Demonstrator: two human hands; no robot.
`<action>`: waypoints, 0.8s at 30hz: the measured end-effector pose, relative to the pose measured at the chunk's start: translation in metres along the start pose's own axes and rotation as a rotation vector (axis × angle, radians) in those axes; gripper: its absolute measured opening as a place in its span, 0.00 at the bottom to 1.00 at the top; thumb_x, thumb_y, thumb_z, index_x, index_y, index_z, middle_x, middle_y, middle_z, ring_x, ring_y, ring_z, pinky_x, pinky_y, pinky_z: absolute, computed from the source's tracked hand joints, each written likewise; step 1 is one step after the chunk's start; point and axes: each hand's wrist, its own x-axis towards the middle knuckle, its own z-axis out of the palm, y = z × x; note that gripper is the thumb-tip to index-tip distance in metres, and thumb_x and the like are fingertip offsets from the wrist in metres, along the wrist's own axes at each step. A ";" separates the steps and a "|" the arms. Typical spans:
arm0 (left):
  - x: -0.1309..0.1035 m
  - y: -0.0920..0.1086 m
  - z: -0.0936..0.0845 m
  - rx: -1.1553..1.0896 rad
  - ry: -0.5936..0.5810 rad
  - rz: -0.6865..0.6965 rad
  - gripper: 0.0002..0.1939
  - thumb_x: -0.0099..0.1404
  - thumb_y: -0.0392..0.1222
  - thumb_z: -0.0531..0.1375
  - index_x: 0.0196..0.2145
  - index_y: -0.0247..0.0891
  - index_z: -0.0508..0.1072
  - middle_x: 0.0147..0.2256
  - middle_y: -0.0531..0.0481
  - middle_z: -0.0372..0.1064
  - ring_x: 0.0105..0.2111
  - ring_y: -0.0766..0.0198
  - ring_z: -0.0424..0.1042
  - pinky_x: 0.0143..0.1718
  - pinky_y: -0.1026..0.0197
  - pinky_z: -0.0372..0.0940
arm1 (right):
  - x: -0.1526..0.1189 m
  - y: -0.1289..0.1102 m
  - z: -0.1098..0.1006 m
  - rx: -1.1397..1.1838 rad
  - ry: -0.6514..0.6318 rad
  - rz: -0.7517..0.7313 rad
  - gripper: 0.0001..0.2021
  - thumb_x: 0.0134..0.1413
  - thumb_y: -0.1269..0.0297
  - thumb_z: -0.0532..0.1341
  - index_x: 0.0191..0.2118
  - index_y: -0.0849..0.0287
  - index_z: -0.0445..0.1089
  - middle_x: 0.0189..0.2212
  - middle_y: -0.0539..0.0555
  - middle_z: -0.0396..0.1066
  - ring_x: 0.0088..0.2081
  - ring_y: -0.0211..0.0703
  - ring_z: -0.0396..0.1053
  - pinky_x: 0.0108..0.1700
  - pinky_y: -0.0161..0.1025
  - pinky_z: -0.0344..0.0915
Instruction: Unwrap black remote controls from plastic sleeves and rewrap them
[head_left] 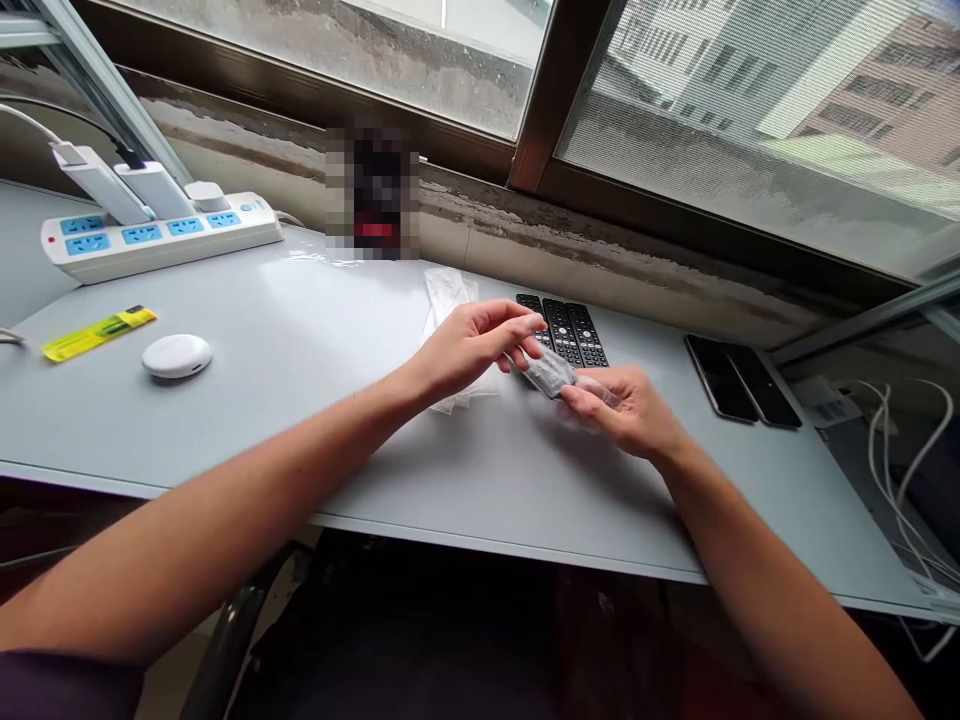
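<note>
In the head view, my right hand [622,405] grips a clear plastic bag [551,372] between thumb and fingers. A greyish thing seems to be inside the bag; its kind is unclear. My left hand [476,345] is at the bag's far left end, with thumb and index fingertip pinched together and the other fingers curled by the plastic. Whether a bit of film is in that pinch cannot be made out. Behind the hands, several black remote controls [586,335] lie side by side, partly covered. More clear plastic bags [448,290] lie flat beyond and under my left hand.
Two dark phones [724,380] lie on the right of the desk [300,420]. On the left are a power strip [180,245] with plugged-in chargers, a yellow packet [99,333] and a white rounded case [177,356]. A blurred-out item [377,190] stands by the window. White cables hang at right.
</note>
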 end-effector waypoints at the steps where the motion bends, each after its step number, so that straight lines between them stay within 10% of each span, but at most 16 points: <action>1: 0.000 0.000 0.000 -0.003 0.009 0.000 0.22 0.75 0.59 0.72 0.46 0.33 0.83 0.40 0.41 0.85 0.33 0.64 0.80 0.38 0.60 0.73 | 0.000 0.000 0.000 0.007 -0.044 0.002 0.28 0.77 0.45 0.65 0.26 0.57 0.69 0.24 0.48 0.62 0.25 0.37 0.54 0.29 0.41 0.48; 12: 0.001 -0.001 -0.002 0.035 0.036 0.013 0.22 0.74 0.59 0.71 0.46 0.34 0.84 0.37 0.43 0.84 0.32 0.64 0.79 0.37 0.60 0.74 | 0.003 0.007 0.002 -0.054 -0.221 -0.025 0.38 0.77 0.36 0.63 0.19 0.57 0.61 0.19 0.48 0.60 0.23 0.35 0.53 0.28 0.41 0.48; 20: 0.001 0.002 -0.008 0.315 0.140 0.085 0.17 0.80 0.53 0.64 0.44 0.36 0.83 0.37 0.44 0.85 0.35 0.60 0.81 0.41 0.57 0.74 | 0.005 0.011 0.002 -0.159 0.309 -0.239 0.30 0.80 0.45 0.64 0.24 0.54 0.75 0.23 0.54 0.77 0.25 0.43 0.70 0.32 0.44 0.65; 24: 0.000 0.000 -0.014 0.746 0.174 0.221 0.12 0.80 0.49 0.63 0.46 0.40 0.83 0.45 0.43 0.86 0.48 0.53 0.82 0.57 0.49 0.74 | 0.007 0.015 0.010 -0.272 0.233 -0.356 0.18 0.78 0.54 0.67 0.33 0.54 0.81 0.32 0.56 0.83 0.29 0.44 0.75 0.31 0.42 0.66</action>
